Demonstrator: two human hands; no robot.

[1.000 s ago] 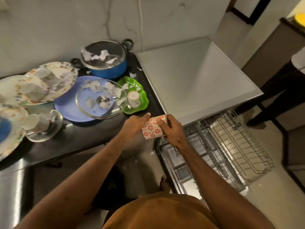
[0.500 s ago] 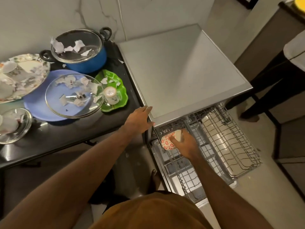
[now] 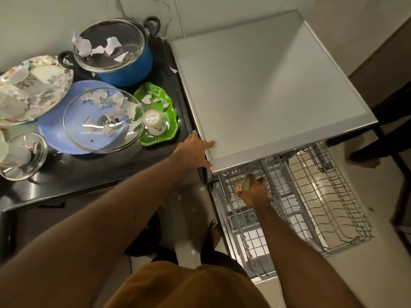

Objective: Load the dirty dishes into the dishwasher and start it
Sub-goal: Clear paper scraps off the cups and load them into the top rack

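Observation:
My right hand (image 3: 255,192) grips a white cup with red flowers (image 3: 239,186) low inside the pulled-out wire rack (image 3: 311,207) of the silver dishwasher (image 3: 266,96), near the rack's back left corner. My left hand (image 3: 195,152) rests flat with straight fingers on the dishwasher's front left top corner. Dirty dishes strewn with paper scraps sit on the black counter (image 3: 89,174): a blue pot with a glass lid (image 3: 115,52), a blue plate (image 3: 57,134) under a glass lid (image 3: 102,121), a green dish (image 3: 160,116) holding an upturned cup (image 3: 154,122).
Floral plates (image 3: 33,90) with cups and a glass bowl (image 3: 22,156) lie at the counter's left. Another person's legs (image 3: 378,134) stand right of the dishwasher. Paper scraps dot the floor by my foot (image 3: 212,236).
My right hand carried the flowered cup from beside the counter edge down into the rack. My left hand let go of the cup and settled on the dishwasher's top corner.

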